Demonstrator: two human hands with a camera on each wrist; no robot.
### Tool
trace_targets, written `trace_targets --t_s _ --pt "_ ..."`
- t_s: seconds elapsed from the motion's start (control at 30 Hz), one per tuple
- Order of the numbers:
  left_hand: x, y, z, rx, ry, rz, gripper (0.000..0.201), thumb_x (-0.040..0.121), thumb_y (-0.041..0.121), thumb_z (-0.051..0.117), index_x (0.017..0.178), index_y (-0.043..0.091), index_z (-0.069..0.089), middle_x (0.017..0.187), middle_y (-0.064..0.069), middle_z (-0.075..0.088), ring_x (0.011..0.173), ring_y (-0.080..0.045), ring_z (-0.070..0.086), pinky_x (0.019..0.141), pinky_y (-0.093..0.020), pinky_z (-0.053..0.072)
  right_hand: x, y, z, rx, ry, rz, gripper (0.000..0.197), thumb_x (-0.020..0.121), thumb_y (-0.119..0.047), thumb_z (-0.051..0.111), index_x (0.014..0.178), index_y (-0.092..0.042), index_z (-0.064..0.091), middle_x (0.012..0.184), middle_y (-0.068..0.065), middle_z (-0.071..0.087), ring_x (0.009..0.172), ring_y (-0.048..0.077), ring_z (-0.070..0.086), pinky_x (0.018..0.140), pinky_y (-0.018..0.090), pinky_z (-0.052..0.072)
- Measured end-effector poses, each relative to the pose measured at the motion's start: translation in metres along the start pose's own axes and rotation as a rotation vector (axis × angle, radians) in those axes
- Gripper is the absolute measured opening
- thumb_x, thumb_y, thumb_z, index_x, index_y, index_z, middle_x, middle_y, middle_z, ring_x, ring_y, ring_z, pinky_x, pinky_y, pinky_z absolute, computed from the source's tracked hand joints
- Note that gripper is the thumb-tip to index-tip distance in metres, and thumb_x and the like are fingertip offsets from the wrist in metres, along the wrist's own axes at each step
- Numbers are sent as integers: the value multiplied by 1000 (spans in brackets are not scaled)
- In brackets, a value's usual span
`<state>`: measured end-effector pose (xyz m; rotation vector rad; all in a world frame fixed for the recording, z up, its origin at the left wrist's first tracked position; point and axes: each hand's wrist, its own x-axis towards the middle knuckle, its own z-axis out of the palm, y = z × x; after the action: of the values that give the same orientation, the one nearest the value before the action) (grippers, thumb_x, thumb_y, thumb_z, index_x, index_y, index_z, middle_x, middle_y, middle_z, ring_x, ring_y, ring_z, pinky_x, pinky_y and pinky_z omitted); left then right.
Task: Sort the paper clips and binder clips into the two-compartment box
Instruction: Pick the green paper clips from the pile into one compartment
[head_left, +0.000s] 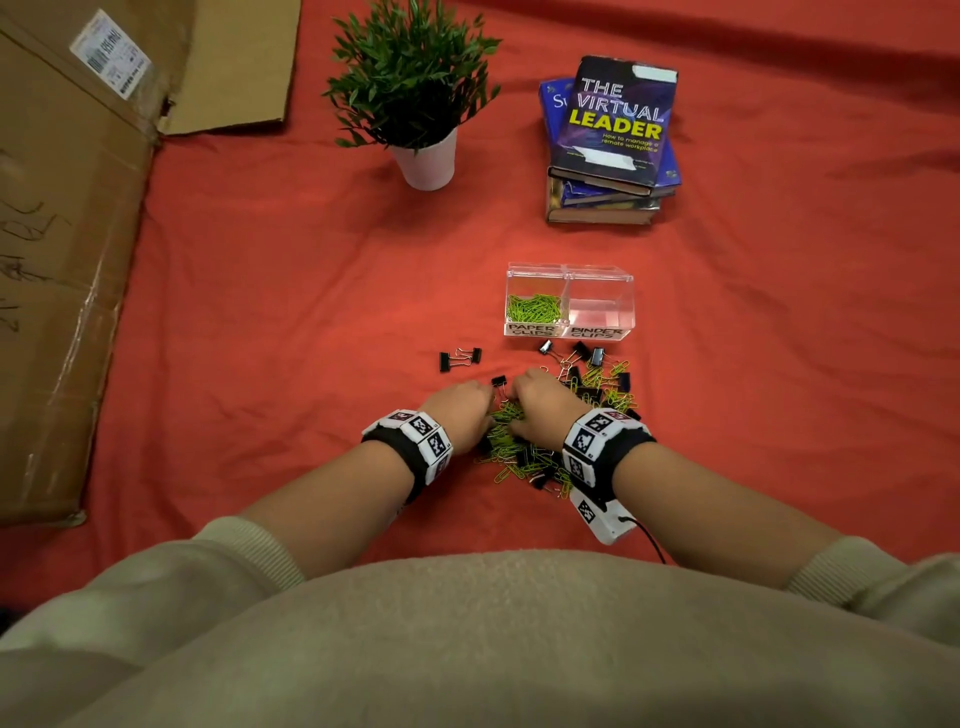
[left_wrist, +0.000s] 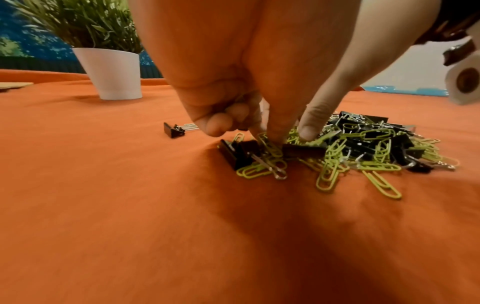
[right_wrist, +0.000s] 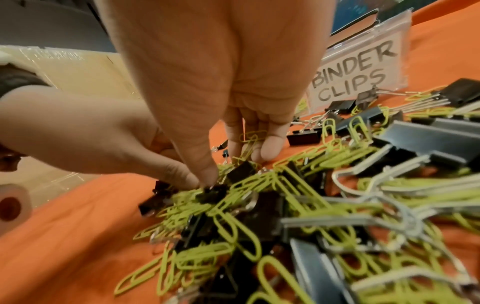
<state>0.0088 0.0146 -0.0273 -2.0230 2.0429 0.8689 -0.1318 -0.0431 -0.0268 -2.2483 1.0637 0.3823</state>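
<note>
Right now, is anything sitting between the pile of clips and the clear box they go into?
Nothing visible blocks the way. The box stands open-topped just beyond the mixed pile, with only loose binder clips on the red cloth before its labels. Both the left hand and the right hand are down in the pile.

Both forearms reach forward, wrists banded. The left hand (head_left: 460, 410) and right hand (head_left: 540, 402) meet knuckles-up, palms down. Left thumb and forefinger pinch together, the other fingers (left_wrist: 221, 123) curled; right fingertips (right_wrist: 270, 144) point down, loosely bent.
</note>
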Motion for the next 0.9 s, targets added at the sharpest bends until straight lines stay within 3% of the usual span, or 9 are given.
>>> trace_targets --t_s 0.3,0.37,0.5,0.67,0.8,0.9 --pt "-3 -10 -5 -133 11 6 18 93 22 54 102 6 53 107 -14 57 99 -30 54 83 -36 42 -7 8 0 36 -6 19 20 90 -12 54 108 -4 58 110 12 57 100 27 56 86 32 45" --pt "-3 -10 -6 -167 9 0 16 94 20 53 99 5 53 103 -12 54 94 -27 53 84 -37 43 -10 12 -3 137 -9 52 14 90 -14 57 102 -7 59 99 8 60 90 24 58 77 29 47" --pt "-1 -9 -7 -246 31 -23 14 93 18 53 98 4 54 105 -12 53 88 -20 45 80 -29 38 -17 21 -24 369 -48 133 8 89 -18 62 92 -11 60 75 -3 57 62 12 52 53 20 38" --pt "2 -7 -6 -345 41 -75 12 95 20 52 99 9 54 101 -7 48 87 -17 44 77 -24 34 -21 30 -68 532 -89 132 9 89 -24 62 85 -16 62 80 1 64 65 11 57 61 23 47" --pt "2 -2 -8 -445 23 -137 7 95 21 51 92 15 48 82 -3 53 73 -20 50 59 -28 37 -10 31 -103 688 12 162 8 87 -21 64 84 -15 59 87 9 69 68 17 60 63 32 50" --pt "3 1 -9 -563 16 -170 6 95 20 50 92 16 47 84 -6 58 69 -20 50 58 -28 39 11 27 -120 599 138 183 13 88 -17 63 78 -13 57 82 10 64 70 20 58 68 35 52"
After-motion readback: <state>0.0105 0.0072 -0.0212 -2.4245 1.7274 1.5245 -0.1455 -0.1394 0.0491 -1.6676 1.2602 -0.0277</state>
